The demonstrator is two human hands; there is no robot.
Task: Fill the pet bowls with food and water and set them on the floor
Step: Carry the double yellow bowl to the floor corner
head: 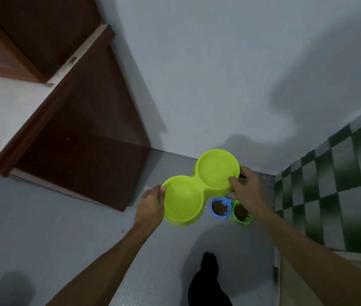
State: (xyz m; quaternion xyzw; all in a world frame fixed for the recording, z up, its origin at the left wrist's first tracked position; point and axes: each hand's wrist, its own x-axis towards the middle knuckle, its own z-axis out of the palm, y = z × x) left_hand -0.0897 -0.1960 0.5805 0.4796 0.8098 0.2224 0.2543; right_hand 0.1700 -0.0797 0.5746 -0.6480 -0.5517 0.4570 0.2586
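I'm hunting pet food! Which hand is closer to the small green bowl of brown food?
Right. The right hand grips the lime plastic double bowl with its wrist over the small green bowl; the left hand holds the other end, farther left.

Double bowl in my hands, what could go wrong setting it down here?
The left hand and right hand hold the double bowl only by its rims, so a tilt could spill any contents. The blue bowl and green bowl of kibble stand on the floor below it; lowering it there might knock them.
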